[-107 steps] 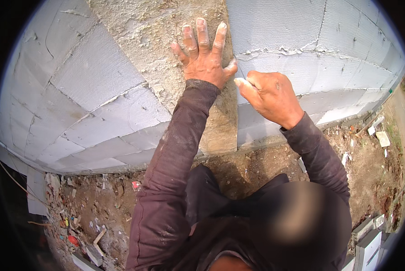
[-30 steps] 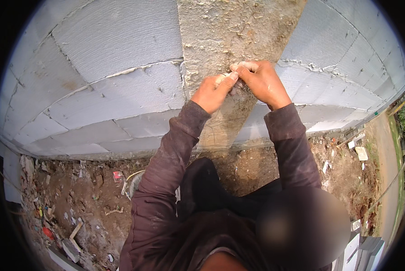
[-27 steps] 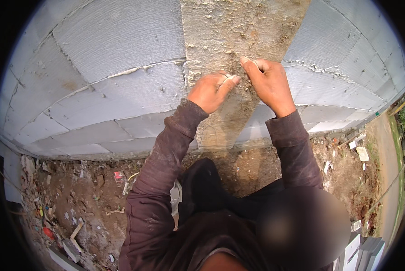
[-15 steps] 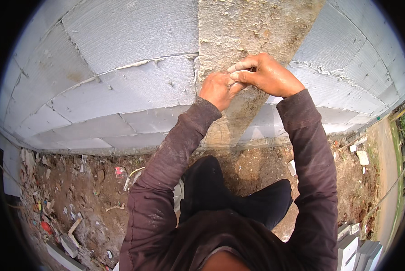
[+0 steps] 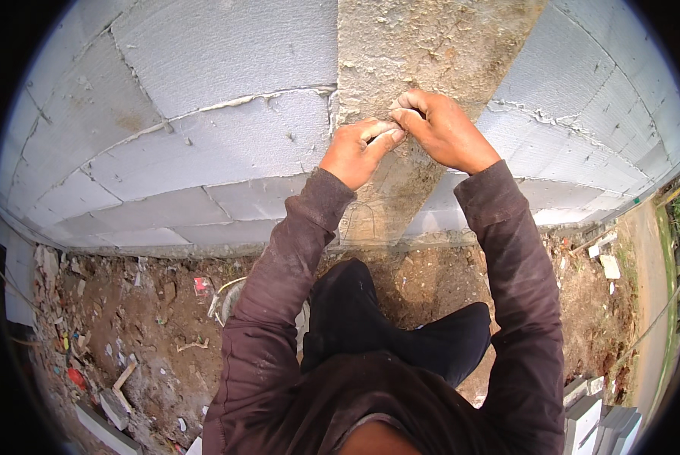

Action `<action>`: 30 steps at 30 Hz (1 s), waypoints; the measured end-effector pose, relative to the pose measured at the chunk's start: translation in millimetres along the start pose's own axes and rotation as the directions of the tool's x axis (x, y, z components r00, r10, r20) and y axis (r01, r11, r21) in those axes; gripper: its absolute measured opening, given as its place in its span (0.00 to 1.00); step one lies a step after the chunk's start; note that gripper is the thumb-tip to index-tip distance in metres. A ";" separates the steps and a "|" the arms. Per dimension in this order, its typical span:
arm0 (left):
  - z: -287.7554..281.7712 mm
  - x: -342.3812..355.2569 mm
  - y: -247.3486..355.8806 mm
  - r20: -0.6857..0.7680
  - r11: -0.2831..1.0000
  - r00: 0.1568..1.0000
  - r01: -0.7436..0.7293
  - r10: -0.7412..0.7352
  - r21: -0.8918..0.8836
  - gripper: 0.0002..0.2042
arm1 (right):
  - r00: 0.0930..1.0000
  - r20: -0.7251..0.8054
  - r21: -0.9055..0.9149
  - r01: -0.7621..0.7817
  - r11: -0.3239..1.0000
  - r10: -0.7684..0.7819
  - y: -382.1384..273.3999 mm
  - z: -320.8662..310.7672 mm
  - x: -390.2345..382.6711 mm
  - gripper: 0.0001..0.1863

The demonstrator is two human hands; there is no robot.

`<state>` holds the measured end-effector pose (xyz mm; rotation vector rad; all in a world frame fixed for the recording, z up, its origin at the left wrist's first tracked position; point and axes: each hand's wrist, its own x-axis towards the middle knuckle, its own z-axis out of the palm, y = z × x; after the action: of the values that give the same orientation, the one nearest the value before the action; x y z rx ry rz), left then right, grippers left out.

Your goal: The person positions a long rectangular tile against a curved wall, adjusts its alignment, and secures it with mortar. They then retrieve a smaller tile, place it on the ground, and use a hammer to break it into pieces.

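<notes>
My left hand [image 5: 353, 153] and my right hand [image 5: 455, 135] meet, fingertips close together, in front of a rough concrete column [image 5: 438, 45]. On each hand, thumb and fingers are pinched closed. Anything between them is too small or too hidden to name. Pale dust coats the fingers. Pale grey blockwork [image 5: 226, 53] with mortar joints runs left of the column, and more block wall [image 5: 556, 72] stands on the right.
Below lies brown dirt ground [image 5: 158, 326] strewn with debris. Partly hidden behind my left forearm is a pale round container [image 5: 232, 302]. Grey blocks [image 5: 586, 421] are stacked at lower right, and a plank-like slab [image 5: 106, 432] lies at lower left.
My hands have drawn slightly apart from their overlapped hold. The left has shifted a little left, and its thumb now shows on top. Both stay pinched.
</notes>
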<state>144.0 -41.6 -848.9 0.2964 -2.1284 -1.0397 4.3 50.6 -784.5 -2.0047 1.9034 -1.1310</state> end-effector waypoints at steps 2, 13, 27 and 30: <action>1.1 -5.8 1.9 -0.085 0.997 0.994 -0.071 0.073 0.037 0.10 | 0.997 -0.072 0.125 -0.021 0.992 0.031 2.8 4.5 -1.3 0.11; -38.0 1.8 3.2 -0.082 0.753 0.958 -0.161 0.275 0.637 0.13 | 0.977 -0.207 -0.314 -0.021 0.949 -0.047 -9.9 14.8 -2.3 0.16; -44.0 39.8 39.5 0.039 0.552 0.981 -0.140 0.191 0.822 0.13 | 0.900 -0.437 -0.188 -0.082 0.979 -0.008 26.8 58.7 -15.7 0.12; -14.6 66.1 66.2 0.172 0.417 0.966 -0.239 0.194 0.877 0.14 | 0.834 -0.549 -0.014 -0.067 0.998 0.048 14.0 100.5 -5.8 0.10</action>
<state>115.0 -39.7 -758.8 0.4679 -2.4963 0.3722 54.4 15.6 -865.7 -1.7385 2.2181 -1.8247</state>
